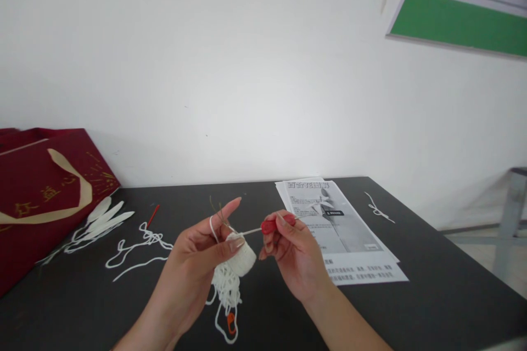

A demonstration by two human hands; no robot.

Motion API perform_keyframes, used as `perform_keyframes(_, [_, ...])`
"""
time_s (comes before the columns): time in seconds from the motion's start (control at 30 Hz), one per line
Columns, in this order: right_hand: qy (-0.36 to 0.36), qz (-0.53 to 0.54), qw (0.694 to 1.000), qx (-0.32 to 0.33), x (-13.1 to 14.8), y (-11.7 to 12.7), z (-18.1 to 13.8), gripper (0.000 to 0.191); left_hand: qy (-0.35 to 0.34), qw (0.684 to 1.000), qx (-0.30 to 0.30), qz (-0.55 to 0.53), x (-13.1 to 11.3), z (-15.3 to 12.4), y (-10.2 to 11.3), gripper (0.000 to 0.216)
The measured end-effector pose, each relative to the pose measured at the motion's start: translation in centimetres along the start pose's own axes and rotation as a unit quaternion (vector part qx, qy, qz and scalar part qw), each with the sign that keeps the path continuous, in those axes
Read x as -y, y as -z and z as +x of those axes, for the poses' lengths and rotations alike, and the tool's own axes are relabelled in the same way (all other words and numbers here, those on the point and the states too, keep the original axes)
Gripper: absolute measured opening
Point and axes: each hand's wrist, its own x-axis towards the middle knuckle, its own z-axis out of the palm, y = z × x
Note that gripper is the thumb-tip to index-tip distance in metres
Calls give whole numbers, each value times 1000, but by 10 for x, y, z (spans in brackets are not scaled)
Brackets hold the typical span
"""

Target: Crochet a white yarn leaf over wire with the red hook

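My left hand (197, 263) pinches a small white crocheted piece (244, 256) between thumb and fingers. White yarn is looped over its raised index finger. Loose white yarn (225, 290) hangs below the piece, down to an orange stitch marker (231, 323). My right hand (293, 255) grips a crochet hook by its red handle (272, 225). The metal tip of the hook points left into the top of the white piece. Both hands are held just above the dark table (432, 296).
Printed instruction sheets (349, 241) lie right of my hands. A dark red bag (37, 197) with a beige strap stands at the left. White petal shapes (102, 218), loose yarn (140, 247) and a red stick (152, 215) lie beside it. A short yarn scrap (379, 209) lies far right.
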Motion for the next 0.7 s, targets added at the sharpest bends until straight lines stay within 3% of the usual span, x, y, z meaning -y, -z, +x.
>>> perform_keyframes(0.27, [109,-110,988,14,16,-1,-6,12,-36,999,-3,2,3,-3,0,50])
perform_keyframes(0.7, [251,-241,936,57,21,-1,-24,13,-147,988,-13,43,12,-4,5,50])
